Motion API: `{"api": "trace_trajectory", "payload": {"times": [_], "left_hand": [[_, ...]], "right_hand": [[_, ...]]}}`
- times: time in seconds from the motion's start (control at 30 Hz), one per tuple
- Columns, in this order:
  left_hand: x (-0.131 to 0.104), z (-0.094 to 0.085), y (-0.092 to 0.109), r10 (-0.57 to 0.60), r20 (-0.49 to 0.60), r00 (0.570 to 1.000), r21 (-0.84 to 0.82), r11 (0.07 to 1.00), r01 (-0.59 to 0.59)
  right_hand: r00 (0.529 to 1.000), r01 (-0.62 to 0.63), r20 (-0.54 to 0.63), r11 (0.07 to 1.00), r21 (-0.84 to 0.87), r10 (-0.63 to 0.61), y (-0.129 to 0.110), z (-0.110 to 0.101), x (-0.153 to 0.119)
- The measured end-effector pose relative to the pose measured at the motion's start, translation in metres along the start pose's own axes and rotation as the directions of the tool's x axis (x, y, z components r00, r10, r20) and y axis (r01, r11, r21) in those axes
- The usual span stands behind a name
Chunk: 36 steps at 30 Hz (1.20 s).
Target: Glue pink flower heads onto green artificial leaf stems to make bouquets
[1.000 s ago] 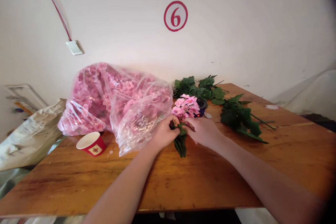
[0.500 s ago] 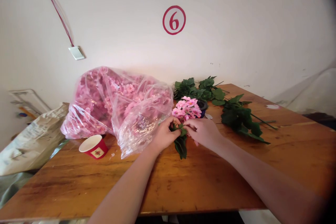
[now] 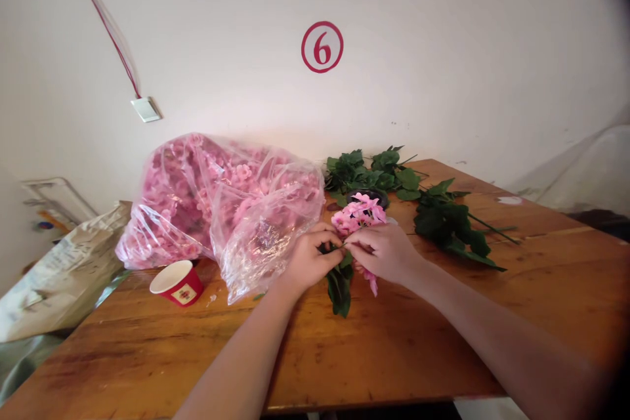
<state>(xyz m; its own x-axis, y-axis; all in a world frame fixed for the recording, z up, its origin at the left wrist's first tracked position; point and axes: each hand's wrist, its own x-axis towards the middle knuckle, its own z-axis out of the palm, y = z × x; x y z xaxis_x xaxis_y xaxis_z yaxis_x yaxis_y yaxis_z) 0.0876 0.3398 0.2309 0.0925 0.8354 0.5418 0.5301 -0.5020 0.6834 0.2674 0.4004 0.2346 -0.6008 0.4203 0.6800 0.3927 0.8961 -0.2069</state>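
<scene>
A cluster of pink artificial flowers (image 3: pixel 358 211) with green leaves (image 3: pixel 339 292) is held between my two hands over the table. My left hand (image 3: pixel 315 256) is closed on the leafy stem, thumb and fingers pinched together. Close against it, my right hand (image 3: pixel 381 251) pinches at the same stem, its fingertips almost meeting those of the left. Part of the pink blossom hangs below the right hand. Just what each fingertip grips is partly hidden. Behind the flowers is a round dark pot (image 3: pixel 369 197), partly covered by them.
On the wooden table (image 3: pixel 394 354), a clear plastic bag (image 3: pixel 221 203) full of pink flowers lies at the left. A red paper cup (image 3: pixel 177 283) stands before it. Green leaf sprays (image 3: pixel 453 223) lie at the right, and more leaf stems (image 3: pixel 359 170) lie by the wall.
Both hands stay together on the flower stem. The flower head has tipped and sits slightly lower, showing more of the dark pot behind. The view has tilted up a little.
</scene>
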Motion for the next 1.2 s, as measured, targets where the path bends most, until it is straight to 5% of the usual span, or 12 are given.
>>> {"api": "trace_trajectory", "payload": {"times": [0.13,0.23,0.37,0.47,0.53,0.67,0.83,1.07,1.2], "left_hand": [[0.001,-0.001,0.004,0.049,-0.029,0.998,0.015,0.999,-0.049],[0.002,-0.002,0.007,0.055,0.012,0.998,0.060,0.997,-0.056],[0.001,-0.002,0.011,0.025,0.053,0.998,0.112,0.993,-0.031],[-0.002,0.002,0.013,-0.013,0.069,0.997,0.070,0.998,0.008],[-0.004,0.006,0.013,-0.039,0.062,0.997,0.013,0.999,0.038],[-0.007,0.012,0.011,-0.115,0.022,0.993,-0.118,0.986,0.117],[-0.008,0.012,0.005,-0.179,0.014,0.984,-0.245,0.953,0.177],[-0.004,0.013,-0.001,-0.175,0.097,0.980,-0.180,0.965,0.191],[-0.002,0.014,-0.005,-0.234,0.060,0.970,-0.127,0.963,0.240]], "right_hand": [[1.000,0.002,-0.030,1.000,-0.007,-0.003,0.003,-0.004,-0.001],[0.985,-0.114,-0.114,0.982,0.153,0.132,0.004,-0.009,-0.003],[0.869,-0.211,-0.369,0.922,0.325,0.329,0.005,-0.020,-0.003],[0.860,-0.165,-0.456,0.971,0.174,0.228,0.009,-0.029,0.004],[0.921,-0.108,-0.372,0.994,0.032,0.113,0.012,-0.032,0.009],[0.998,-0.044,0.040,0.999,-0.024,0.045,0.019,-0.028,0.014],[0.925,-0.175,0.342,0.984,0.003,0.164,0.026,-0.019,0.011],[0.858,-0.247,0.482,0.966,0.079,0.180,0.024,-0.028,0.013],[0.773,-0.244,0.601,0.970,-0.017,0.205,0.022,-0.036,0.011]]}}
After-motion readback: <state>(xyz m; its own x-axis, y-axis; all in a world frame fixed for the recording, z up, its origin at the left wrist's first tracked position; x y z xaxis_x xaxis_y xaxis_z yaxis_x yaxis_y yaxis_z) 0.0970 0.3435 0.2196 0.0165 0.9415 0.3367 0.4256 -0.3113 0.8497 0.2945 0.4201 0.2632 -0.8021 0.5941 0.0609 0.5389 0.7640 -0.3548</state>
